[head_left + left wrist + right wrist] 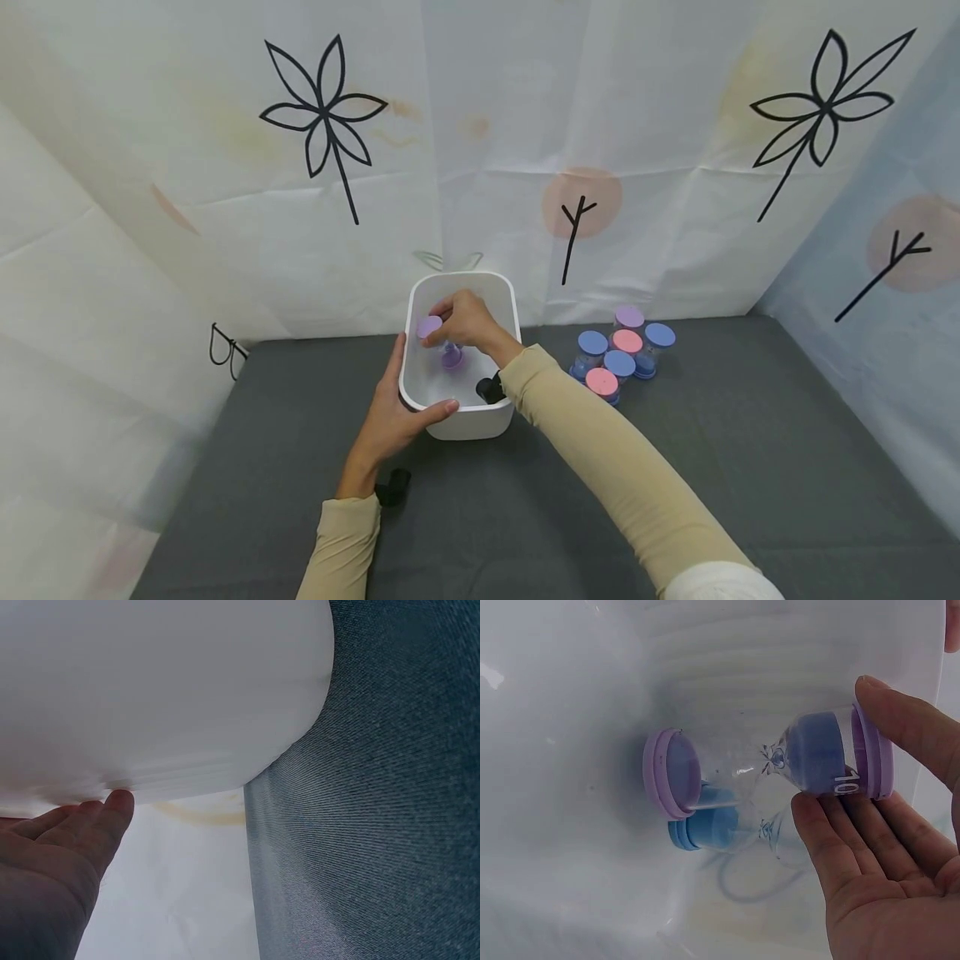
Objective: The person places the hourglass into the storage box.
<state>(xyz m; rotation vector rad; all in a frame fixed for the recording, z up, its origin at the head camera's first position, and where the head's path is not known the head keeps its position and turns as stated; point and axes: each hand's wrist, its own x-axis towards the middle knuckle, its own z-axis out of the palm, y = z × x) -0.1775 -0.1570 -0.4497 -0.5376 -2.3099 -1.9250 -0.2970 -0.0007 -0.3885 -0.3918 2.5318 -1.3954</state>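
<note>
Left hand (390, 422) braces the white plastic bin (471, 425), fingers straight along its left wall; steady pressure is best. Inside, right hand's (471, 321) fingers pinch a clear purple-capped sand timer (780, 759) by its upper end; best lined up vertically, without knocking the blue-capped timer (716, 823) just beside.

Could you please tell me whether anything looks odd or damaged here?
Nothing stands out: the white bin and grouped sand timers stand upright, and the purple-capped timer in the right hand looks unbroken.
</note>
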